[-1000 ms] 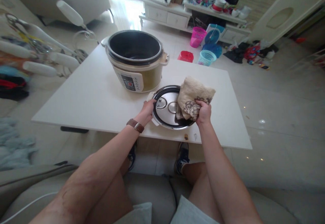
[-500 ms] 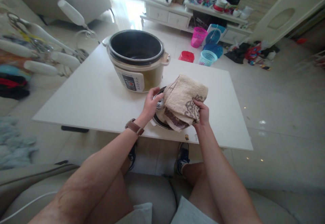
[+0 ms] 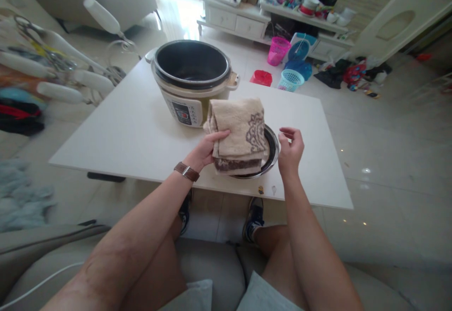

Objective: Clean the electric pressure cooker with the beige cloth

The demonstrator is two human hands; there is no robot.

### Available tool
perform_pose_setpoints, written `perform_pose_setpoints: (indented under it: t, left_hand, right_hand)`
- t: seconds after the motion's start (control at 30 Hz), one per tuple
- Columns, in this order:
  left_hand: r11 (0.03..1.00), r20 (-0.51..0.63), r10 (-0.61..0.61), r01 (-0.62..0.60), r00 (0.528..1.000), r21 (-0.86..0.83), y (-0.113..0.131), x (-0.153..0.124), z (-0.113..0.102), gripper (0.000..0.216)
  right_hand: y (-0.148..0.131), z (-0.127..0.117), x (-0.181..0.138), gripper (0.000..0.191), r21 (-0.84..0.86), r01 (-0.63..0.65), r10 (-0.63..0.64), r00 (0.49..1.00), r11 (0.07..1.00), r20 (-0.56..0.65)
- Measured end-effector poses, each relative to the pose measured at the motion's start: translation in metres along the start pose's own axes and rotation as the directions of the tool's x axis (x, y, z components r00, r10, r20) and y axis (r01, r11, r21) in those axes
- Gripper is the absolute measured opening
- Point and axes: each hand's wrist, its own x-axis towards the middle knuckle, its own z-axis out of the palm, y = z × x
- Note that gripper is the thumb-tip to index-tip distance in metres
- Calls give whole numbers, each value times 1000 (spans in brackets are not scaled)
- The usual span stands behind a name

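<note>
My left hand [image 3: 208, 148] grips a folded beige towel [image 3: 236, 127] with a brown scroll pattern, thumb on top and the other fingers beneath. Under the towel lies a round pot lid [image 3: 271, 153] with a dark inner band and shiny rim; the towel hides most of it. Just right of that rim is my right hand [image 3: 291, 151], empty, its fingers loosely bent with a gap to the thumb. Behind the towel stands a lidless electric pressure cooker [image 3: 187, 101] with a dark inner pot [image 3: 192, 64].
The white table [image 3: 116, 132] has its near edge before my knees. To the left stands a rack with white rounded arms [image 3: 102, 17]. Beyond the table, a pink basket [image 3: 278, 51], a light blue basket [image 3: 291, 80] and a red container [image 3: 261, 78] are on the floor.
The towel has passed from my right hand to my left and shifted left, baring the lid's right side. My right hand has let go and moved slightly right.
</note>
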Motion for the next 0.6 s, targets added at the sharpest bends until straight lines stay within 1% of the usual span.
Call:
perform_pose_setpoints:
  t: [0.03, 0.07, 0.1, 0.13, 0.17, 0.2, 0.23, 0.27, 0.3, 0.33, 0.4, 0.43, 0.47, 0.5, 0.53, 0.6]
  left_hand:
    - [995, -77, 102, -100, 992, 32, 3, 2, -2, 53]
    - [975, -147, 212, -200, 966, 93, 5, 4, -3, 57]
    - [940, -196, 323, -290, 926, 181, 7, 5, -4, 58]
    - [885, -208, 429, -362, 879, 293, 8, 5, -4, 57]
    - [810, -179, 520, -416, 835, 414, 7, 5, -2, 52]
    - [719, -113, 587, -451, 802, 529, 6, 5, 1, 45]
    - [622, -22, 617, -471, 786, 626, 3, 4, 5, 39]
    - [529, 74, 611, -476, 788, 703, -1, 3, 10, 35]
    - [442, 164, 567, -467, 807, 766, -5, 2, 15, 35]
    - [361, 239, 492, -446, 837, 819, -11, 1, 20, 38]
    - [197, 331, 304, -398, 893, 896, -24, 0, 31, 46]
    - [118, 351, 225, -383, 909, 916, -30, -1, 35, 49]
    - [50, 360, 173, -373, 917, 926, -35, 0, 39, 53]
    - [-2, 360, 146, -363, 922, 932, -40, 0, 42, 58]
    - [-38, 349, 138, -347, 927, 937, -43, 1, 45, 64]
    - [-67, 296, 120, -290, 948, 955, -48, 4, 48, 76]
  right_hand:
    - [6, -3, 2, 29, -63, -8, 5, 999, 998, -41]
    - [12, -5, 5, 29, -113, -31, 23, 997, 993, -79]
    - [19, -6, 6, 31, -146, -68, 53, 993, 987, -107]
    - [26, -6, 8, 33, -160, -114, 95, 988, 980, -123]
    - [32, -6, 9, 35, -157, -163, 145, 982, 974, -121]
    - [38, -4, 10, 37, -143, -210, 197, 975, 967, -100]
    - [42, -2, 10, 39, -126, -247, 240, 968, 961, -65]
    - [46, 0, 9, 39, -113, -269, 267, 963, 957, -28]
    - [48, 2, 9, 39, -107, -274, 276, 961, 956, 3]
    - [50, 3, 8, 38, -108, -265, 269, 963, 958, 22]
    - [53, 5, 7, 35, -121, -228, 232, 972, 966, 22]
    - [55, 6, 7, 35, -126, -209, 213, 977, 970, 15]
    - [56, 6, 7, 35, -127, -195, 198, 980, 973, 11]
    - [58, 6, 7, 34, -125, -186, 189, 982, 975, 12]
    - [60, 6, 6, 34, -120, -180, 183, 983, 976, 15]
    - [62, 5, 5, 31, -111, -168, 171, 985, 979, 20]
